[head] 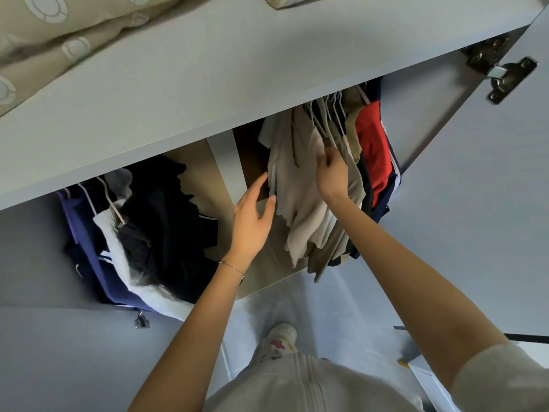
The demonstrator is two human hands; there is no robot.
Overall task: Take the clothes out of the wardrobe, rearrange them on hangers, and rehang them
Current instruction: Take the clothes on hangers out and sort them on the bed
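I look down into an open grey wardrobe (225,162). In its right section hang several beige and cream garments (300,209) on pale hangers (326,114), with a red garment (371,147) and dark ones at the far right. My right hand (332,173) reaches into the beige clothes and its fingers pinch the fabric near a hanger. Just left of the cream garments, my left hand (252,218) is open, fingertips touching their edge. Dark blue, black and white clothes (142,233) hang in the left section.
A grey shelf (208,93) juts out above the hanging rail, carrying folded beige patterned bedding (53,34). The open right door (505,173) has a metal hinge (505,75). Below are the pale floor and my socked foot (279,340).
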